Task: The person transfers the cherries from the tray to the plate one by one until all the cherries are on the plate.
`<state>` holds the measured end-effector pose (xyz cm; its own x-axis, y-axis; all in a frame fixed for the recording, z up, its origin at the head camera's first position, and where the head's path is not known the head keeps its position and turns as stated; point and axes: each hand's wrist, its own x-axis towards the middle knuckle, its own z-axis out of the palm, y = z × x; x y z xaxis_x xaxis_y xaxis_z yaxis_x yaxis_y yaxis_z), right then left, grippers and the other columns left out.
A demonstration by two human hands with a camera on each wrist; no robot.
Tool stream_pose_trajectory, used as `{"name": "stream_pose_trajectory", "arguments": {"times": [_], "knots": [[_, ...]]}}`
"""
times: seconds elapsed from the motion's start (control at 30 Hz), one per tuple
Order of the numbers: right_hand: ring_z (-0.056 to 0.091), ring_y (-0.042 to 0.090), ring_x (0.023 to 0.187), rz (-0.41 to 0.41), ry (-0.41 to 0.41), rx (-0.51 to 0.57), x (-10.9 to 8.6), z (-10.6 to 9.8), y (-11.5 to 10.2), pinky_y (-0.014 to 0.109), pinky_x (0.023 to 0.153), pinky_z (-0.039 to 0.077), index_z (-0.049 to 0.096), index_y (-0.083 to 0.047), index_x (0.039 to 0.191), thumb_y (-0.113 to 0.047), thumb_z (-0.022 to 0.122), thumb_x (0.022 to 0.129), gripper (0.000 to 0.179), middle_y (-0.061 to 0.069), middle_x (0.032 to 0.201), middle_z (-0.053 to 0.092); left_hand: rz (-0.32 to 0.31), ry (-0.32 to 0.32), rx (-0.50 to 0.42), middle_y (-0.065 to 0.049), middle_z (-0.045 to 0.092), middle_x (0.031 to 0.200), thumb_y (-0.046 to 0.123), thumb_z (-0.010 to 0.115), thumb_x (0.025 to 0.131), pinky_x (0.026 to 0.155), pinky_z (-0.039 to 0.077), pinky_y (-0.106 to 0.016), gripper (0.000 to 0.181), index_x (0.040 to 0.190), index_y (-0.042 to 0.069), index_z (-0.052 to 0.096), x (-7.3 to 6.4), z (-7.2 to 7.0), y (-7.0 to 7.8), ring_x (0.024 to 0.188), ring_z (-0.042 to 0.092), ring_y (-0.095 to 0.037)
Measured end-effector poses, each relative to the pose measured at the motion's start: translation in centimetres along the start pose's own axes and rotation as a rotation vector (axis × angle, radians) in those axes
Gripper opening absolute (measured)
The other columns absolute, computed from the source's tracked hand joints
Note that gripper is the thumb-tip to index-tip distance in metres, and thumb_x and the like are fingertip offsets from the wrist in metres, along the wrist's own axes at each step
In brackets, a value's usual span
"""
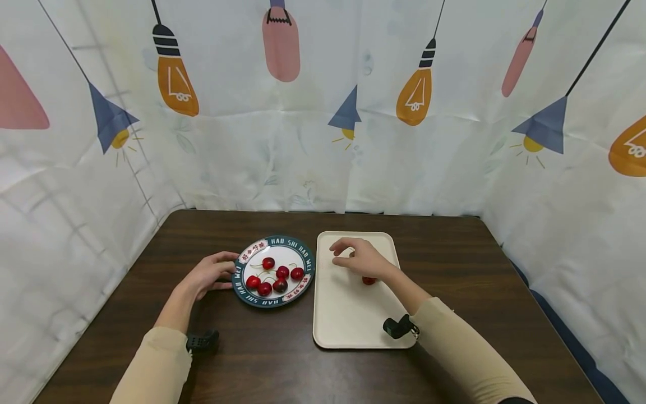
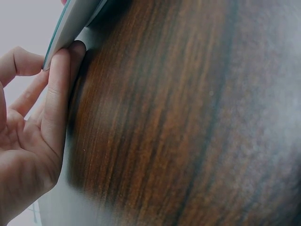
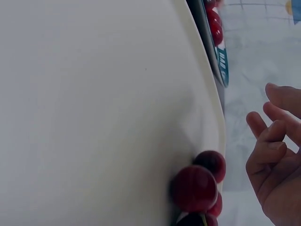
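A round white plate (image 1: 272,302) with a dark green lettered rim bears several red cherries (image 1: 264,289), some with stems. My left hand (image 1: 214,272) is at its left edge; in the left wrist view the plate's rim (image 2: 63,35) sits between my thumb and fingers. To the right lies a cream rectangular tray (image 1: 348,314). Over its upper part hangs my right hand (image 1: 360,258), fingers loosely bent, thumb and index apart, nothing between them. One cherry (image 1: 369,280) shows beneath that hand, and the right wrist view has several cherries (image 3: 194,188) clustered on the tray.
Plate and tray stand side by side on a dark wood-grain table (image 1: 252,359), a narrow strip of wood between them. Behind the table and at both sides hangs a white curtain (image 1: 227,157) printed with lamps and bulbs. Each wrist wears a black strap device (image 1: 398,326).
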<state>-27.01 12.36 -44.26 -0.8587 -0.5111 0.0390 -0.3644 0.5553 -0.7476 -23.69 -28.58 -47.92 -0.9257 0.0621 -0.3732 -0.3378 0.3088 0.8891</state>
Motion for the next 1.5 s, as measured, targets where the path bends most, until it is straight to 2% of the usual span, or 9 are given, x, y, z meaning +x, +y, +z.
{"name": "stream_pose_trajectory", "arguments": {"times": [0.3, 0.5, 0.6, 0.7, 0.87, 0.93, 1.2, 1.37, 1.5], "knots": [[0.062, 0.022, 0.105, 0.043, 0.031, 0.023, -1.8, -1.7, 1.3, 0.039, 0.088, 0.053, 0.070, -0.006, 0.123, -0.020, 0.072, 0.096, 0.030, -0.002, 0.107, 0.069, -0.007, 0.002, 0.003, -0.025, 0.051, 0.132, 0.016, 0.056, 0.102, 0.082, 0.061, -0.036, 0.054, 0.152, 0.001, 0.042, 0.0, 0.0, -0.1, 0.105, 0.059, -0.030], [0.066, 0.026, 0.078, 0.044, 0.020, 0.102, -2.8, -2.6, 1.8, 0.035, 0.069, 0.053, 0.068, -0.003, 0.126, -0.017, 0.072, 0.096, 0.033, 0.004, 0.110, 0.068, -0.006, 0.003, 0.009, -0.025, 0.051, 0.132, 0.017, 0.056, 0.102, 0.082, 0.061, -0.036, 0.054, 0.152, 0.001, 0.041, 0.0, 0.0, -0.1, 0.105, 0.059, -0.030], [0.066, 0.025, 0.071, 0.044, 0.018, 0.116, -3.2, -2.9, 2.2, 0.033, 0.065, 0.054, 0.067, -0.003, 0.127, -0.018, 0.071, 0.097, 0.034, 0.004, 0.112, 0.067, -0.007, 0.001, 0.007, -0.024, 0.051, 0.132, 0.017, 0.056, 0.102, 0.082, 0.061, -0.036, 0.054, 0.152, 0.001, 0.041, 0.0, -0.1, -0.1, 0.105, 0.059, -0.030], [0.066, 0.023, 0.079, 0.059, 0.032, 0.099, -3.5, -3.1, 2.7, 0.035, 0.068, 0.055, 0.068, -0.006, 0.126, -0.020, 0.071, 0.097, 0.032, 0.003, 0.112, 0.067, -0.007, 0.001, 0.008, -0.024, 0.051, 0.132, 0.018, 0.056, 0.103, 0.082, 0.061, -0.036, 0.055, 0.152, 0.001, 0.041, 0.0, -0.1, -0.1, 0.105, 0.059, -0.030], [0.062, 0.024, 0.107, 0.090, 0.069, 0.058, -4.1, -3.5, 3.7, 0.041, 0.090, 0.055, 0.069, -0.008, 0.124, -0.022, 0.070, 0.097, 0.030, 0.001, 0.111, 0.068, -0.013, 0.003, 0.010, -0.024, 0.052, 0.132, 0.018, 0.057, 0.102, 0.082, 0.061, -0.035, 0.055, 0.153, 0.002, 0.041, 0.0, 0.1, 0.0, 0.106, 0.059, -0.030], [0.060, 0.025, 0.111, 0.108, 0.081, 0.057, -4.4, -3.7, 4.1, 0.042, 0.093, 0.054, 0.070, -0.009, 0.124, -0.022, 0.071, 0.097, 0.030, 0.001, 0.110, 0.069, -0.015, 0.003, 0.009, -0.025, 0.052, 0.133, 0.019, 0.057, 0.102, 0.082, 0.061, -0.035, 0.056, 0.153, 0.002, 0.041, 0.0, 0.1, 0.0, 0.106, 0.059, -0.030], [0.065, 0.027, 0.083, 0.167, 0.103, 0.101, -5.7, -4.7, 5.4, 0.037, 0.067, 0.056, 0.068, -0.005, 0.126, -0.022, 0.070, 0.097, 0.033, 0.010, 0.117, 0.067, -0.013, 0.003, 0.003, -0.024, 0.051, 0.134, 0.018, 0.057, 0.102, 0.082, 0.061, -0.035, 0.056, 0.153, 0.002, 0.041, 0.0, 0.1, 0.0, 0.107, 0.059, -0.030], [0.062, 0.027, 0.075, 0.185, 0.099, 0.087, -6.4, -5.0, 6.2, 0.037, 0.065, 0.054, 0.068, -0.006, 0.126, -0.020, 0.072, 0.096, 0.033, 0.011, 0.117, 0.067, -0.006, -0.001, 0.002, -0.024, 0.052, 0.133, 0.018, 0.056, 0.102, 0.083, 0.061, -0.034, 0.055, 0.153, 0.002, 0.041, 0.0, 0.1, 0.1, 0.106, 0.059, -0.030], [0.061, 0.026, 0.082, 0.180, 0.069, 0.066, -6.8, -5.1, 6.7, 0.039, 0.068, 0.054, 0.068, -0.007, 0.126, -0.019, 0.074, 0.094, 0.034, 0.010, 0.116, 0.068, -0.006, -0.002, 0.002, -0.024, 0.052, 0.133, 0.018, 0.056, 0.102, 0.083, 0.061, -0.034, 0.056, 0.153, 0.002, 0.041, 0.0, 0.0, 0.1, 0.107, 0.059, -0.030]]}}
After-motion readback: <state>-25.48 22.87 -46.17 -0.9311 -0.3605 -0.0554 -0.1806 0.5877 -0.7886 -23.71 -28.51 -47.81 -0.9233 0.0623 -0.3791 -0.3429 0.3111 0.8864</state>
